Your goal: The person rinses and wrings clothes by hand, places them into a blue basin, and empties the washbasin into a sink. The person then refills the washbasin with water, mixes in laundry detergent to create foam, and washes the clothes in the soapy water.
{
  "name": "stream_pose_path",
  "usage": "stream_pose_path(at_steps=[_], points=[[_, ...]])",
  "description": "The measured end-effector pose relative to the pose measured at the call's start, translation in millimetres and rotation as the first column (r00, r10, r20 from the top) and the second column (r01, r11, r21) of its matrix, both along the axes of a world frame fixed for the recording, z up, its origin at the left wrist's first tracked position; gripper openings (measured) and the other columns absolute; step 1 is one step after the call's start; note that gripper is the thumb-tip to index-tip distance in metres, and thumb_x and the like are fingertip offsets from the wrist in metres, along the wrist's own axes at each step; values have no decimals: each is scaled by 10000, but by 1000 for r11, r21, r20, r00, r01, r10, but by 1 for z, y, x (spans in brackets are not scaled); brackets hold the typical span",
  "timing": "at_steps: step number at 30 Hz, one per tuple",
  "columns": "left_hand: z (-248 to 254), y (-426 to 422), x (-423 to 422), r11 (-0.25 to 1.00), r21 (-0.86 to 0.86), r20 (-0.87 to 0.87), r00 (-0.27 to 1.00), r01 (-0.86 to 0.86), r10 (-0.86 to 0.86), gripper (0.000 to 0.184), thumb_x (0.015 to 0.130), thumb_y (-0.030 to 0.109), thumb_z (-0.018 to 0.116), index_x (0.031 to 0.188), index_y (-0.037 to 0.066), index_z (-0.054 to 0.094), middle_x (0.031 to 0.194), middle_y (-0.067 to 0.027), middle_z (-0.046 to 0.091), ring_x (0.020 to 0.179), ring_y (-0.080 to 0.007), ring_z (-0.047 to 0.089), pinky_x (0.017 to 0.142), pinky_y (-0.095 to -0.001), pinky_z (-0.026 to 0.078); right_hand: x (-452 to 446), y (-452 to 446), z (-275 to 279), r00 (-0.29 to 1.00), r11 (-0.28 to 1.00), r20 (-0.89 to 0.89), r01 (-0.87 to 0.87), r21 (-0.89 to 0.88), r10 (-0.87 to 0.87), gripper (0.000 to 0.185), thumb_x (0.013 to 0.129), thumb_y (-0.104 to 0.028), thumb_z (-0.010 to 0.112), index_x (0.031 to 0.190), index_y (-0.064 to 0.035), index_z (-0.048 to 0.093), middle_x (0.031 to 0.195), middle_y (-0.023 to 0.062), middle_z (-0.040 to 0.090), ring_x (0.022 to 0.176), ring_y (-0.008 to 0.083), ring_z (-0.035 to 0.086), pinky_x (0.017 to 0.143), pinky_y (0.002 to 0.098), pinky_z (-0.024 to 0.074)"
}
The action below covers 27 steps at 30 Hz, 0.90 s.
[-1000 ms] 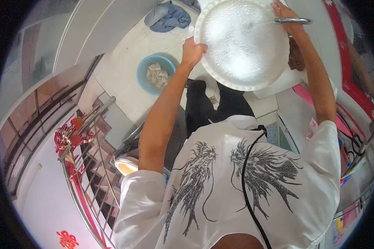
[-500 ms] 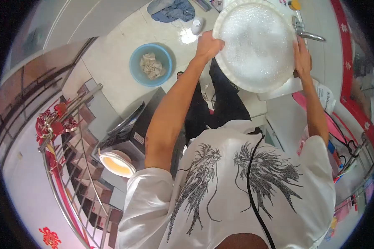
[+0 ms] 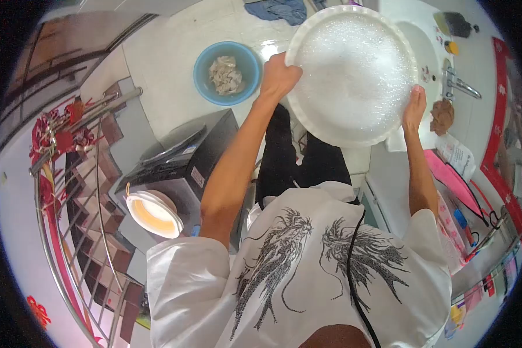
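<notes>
A large white basin [image 3: 354, 136] with a scalloped rim is held out in front of my body. White suds [image 3: 354, 69] cover what is inside, and anything beneath them is hidden. My left hand [image 3: 281, 78] is closed round the basin's left rim. On the opposite side, my right hand [image 3: 414, 108] grips the right rim, its thumb showing near the edge. Just beyond it lie a sink [image 3: 419, 36] and a metal faucet [image 3: 465, 87], apart from the hand.
A blue tub [image 3: 200, 74] with pale crumpled cloth [image 3: 226, 76] stands on the floor to the left. Behind it are a dark washing machine [image 3: 214, 139] and a stair railing [image 3: 46, 214]. Blue cloth [image 3: 278, 10] lies on the floor ahead. A brown cloth [image 3: 442, 116] rests beside the faucet.
The basin, with both hands on it, has moved slightly left and toward my body, away from the faucet. More of the sink now shows. The camera view has shifted too.
</notes>
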<state>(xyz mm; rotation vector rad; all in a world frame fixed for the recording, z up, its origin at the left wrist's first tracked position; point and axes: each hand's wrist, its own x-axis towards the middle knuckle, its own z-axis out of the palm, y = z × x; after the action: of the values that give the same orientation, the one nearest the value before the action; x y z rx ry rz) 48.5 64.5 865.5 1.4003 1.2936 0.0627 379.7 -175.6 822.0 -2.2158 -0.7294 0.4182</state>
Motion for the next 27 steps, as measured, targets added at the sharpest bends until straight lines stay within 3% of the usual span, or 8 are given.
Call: stream_pose_path(at_steps=[6, 10, 12, 15, 17, 18, 21, 27], points=[[-23, 6, -108, 979, 43, -27, 980, -197, 198, 407, 725, 125, 647, 1096, -5, 751, 950, -238, 755, 903, -349, 748, 844, -427, 562, -87, 73, -7, 998, 997, -16, -63, -52, 62, 399, 1118, -305, 407, 1138, 36, 613, 985, 150, 640, 937, 234, 576, 905, 375, 464], [-59, 6, -162, 951, 19, -98, 946, -308, 309, 401, 717, 119, 671, 1090, -1, 755, 923, -223, 760, 878, -338, 754, 819, -431, 565, -133, 106, -71, 981, 977, 38, -184, -111, 189, 398, 1111, -348, 407, 1136, -2, 604, 957, 242, 647, 885, 382, 629, 875, 451, 485], [-124, -4, -195, 939, 53, -130, 930, -341, 345, 397, 717, 119, 674, 1087, -1, 755, 917, -218, 762, 870, -332, 756, 810, -428, 566, -159, 129, -112, 980, 975, 35, -190, -118, 195, 401, 1103, -374, 415, 1131, -14, 591, 963, 278, 649, 900, 481, 633, 859, 512, 484], [-202, -10, -225, 913, 41, -173, 897, -406, 407, 398, 716, 113, 676, 1089, 0, 757, 917, -205, 767, 872, -325, 759, 802, -415, 566, -179, 151, -190, 961, 950, -27, -277, -145, 276, 396, 1100, -374, 413, 1144, -22, 589, 970, 278, 666, 917, 507, 638, 834, 543, 481], [-271, -17, -235, 865, 29, -61, 862, -502, 502, 416, 713, 112, 680, 1106, -4, 754, 931, -199, 771, 874, -309, 758, 792, -404, 562, -187, 165, -243, 951, 943, -51, -308, -129, 304, 390, 1100, -367, 414, 1147, -23, 591, 975, 284, 668, 917, 509, 638, 824, 547, 481], [-301, -22, -235, 855, -12, -94, 852, -519, 516, 412, 742, 4, 654, 1146, -39, 724, 1035, -132, 751, 849, -229, 705, 781, -358, 551, -187, 168, -271, 940, 934, -88, -339, -117, 330, 384, 1100, -360, 414, 1149, -24, 594, 979, 290, 669, 918, 511, 638, 814, 551, 481], [-373, -43, -225, 819, -110, -166, 822, -564, 544, 416, 748, 17, 659, 1156, -36, 723, 1034, -133, 751, 865, -226, 708, 792, -358, 553, -175, 170, -363, 888, 885, 26, -454, -101, 459, 370, 1102, -343, 415, 1150, -22, 592, 954, 292, 663, 894, 495, 647, 801, 538, 485], [-517, -98, -181, 758, -140, -121, 771, -637, 626, 414, 744, 139, 702, 1140, 34, 762, 997, -163, 781, 931, -277, 747, 846, -390, 553, -133, 147, -485, 895, 870, 40, -420, -258, 444, 361, 1098, -344, 434, 1142, -24, 598, 992, 282, 685, 919, 484, 664, 820, 542, 487]])
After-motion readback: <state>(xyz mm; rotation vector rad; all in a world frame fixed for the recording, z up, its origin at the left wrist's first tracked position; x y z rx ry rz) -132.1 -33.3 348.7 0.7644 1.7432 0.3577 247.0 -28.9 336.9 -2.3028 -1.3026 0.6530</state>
